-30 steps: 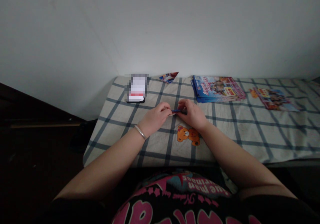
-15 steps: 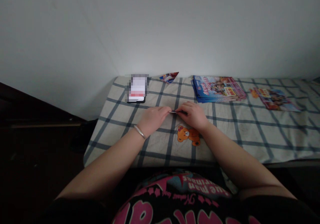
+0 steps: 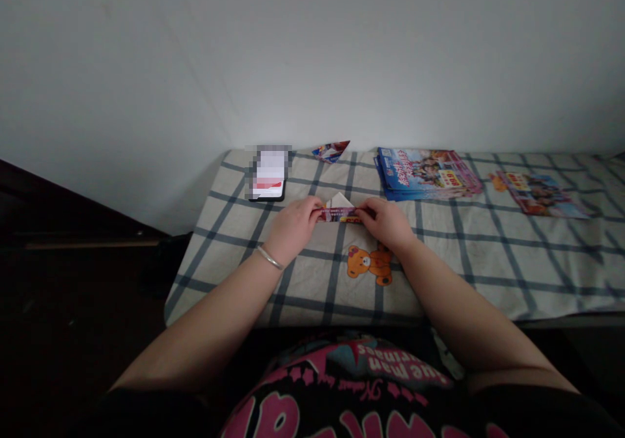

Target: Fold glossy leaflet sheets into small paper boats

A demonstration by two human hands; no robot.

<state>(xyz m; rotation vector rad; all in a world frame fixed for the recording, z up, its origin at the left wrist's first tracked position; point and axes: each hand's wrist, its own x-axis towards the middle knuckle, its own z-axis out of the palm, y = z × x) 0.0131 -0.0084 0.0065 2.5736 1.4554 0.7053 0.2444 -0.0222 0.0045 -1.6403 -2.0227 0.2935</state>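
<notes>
A folded paper [image 3: 338,211], printed in purple and yellow with a pale triangular peak, spans the gap between my hands just above the checked cloth. My left hand [image 3: 293,226], with a silver bangle at the wrist, pinches its left end. At the opposite end, the fingers of my right hand [image 3: 385,222] are closed on the paper. Both thumbs and fingertips partly cover the ends. Beyond it, near the wall, lies a small folded paper shape [image 3: 332,151] in blue and red.
A phone [image 3: 268,174] with a lit screen lies at the back left. To the right are a stack of colourful flyers [image 3: 424,174] and a separate flyer [image 3: 541,194]. The checked tablecloth [image 3: 303,295] bears a printed bear, and a white wall [image 3: 312,54] rises behind.
My hands have moved slightly apart. The paper, seen nearly edge-on before, now shows its printed face and pale peak between them.
</notes>
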